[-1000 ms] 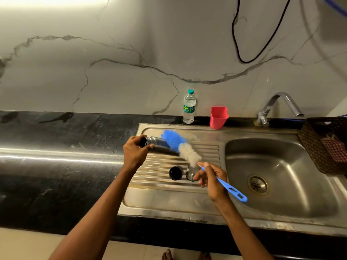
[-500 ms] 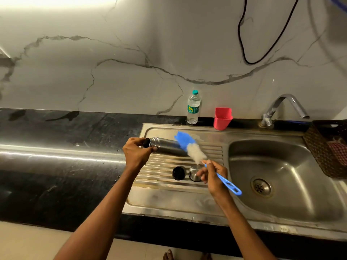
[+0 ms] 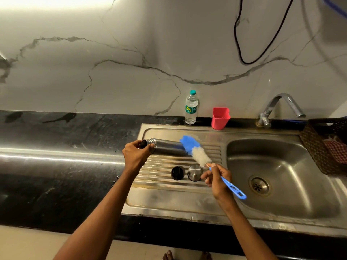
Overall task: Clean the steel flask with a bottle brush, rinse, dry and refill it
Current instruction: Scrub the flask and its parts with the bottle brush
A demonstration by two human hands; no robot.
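A black stone tabletop (image 3: pixel 56 139) runs under a veined marble wall, with a steel sink (image 3: pixel 277 177) set into it. The left hand (image 3: pixel 136 155) grips the steel flask (image 3: pixel 165 147) near its mouth, sideways over the ribbed drainboard (image 3: pixel 163 166). The right hand (image 3: pixel 217 180) pinches the bottle brush (image 3: pixel 197 152) — bristles against the flask's base. Two caps (image 3: pixel 177 173) lie below. Behind stand a water bottle (image 3: pixel 191 107) — green label unreadable — and a red cup (image 3: pixel 220 118).

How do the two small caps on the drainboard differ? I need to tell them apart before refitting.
The black cap is dark and matte; the steel cap is shiny and reflective. The black cap lies to the left, clear of both hands; the steel cap lies right beside the right hand. Both are round, similar in size, and rest on the ribbed drainboard.
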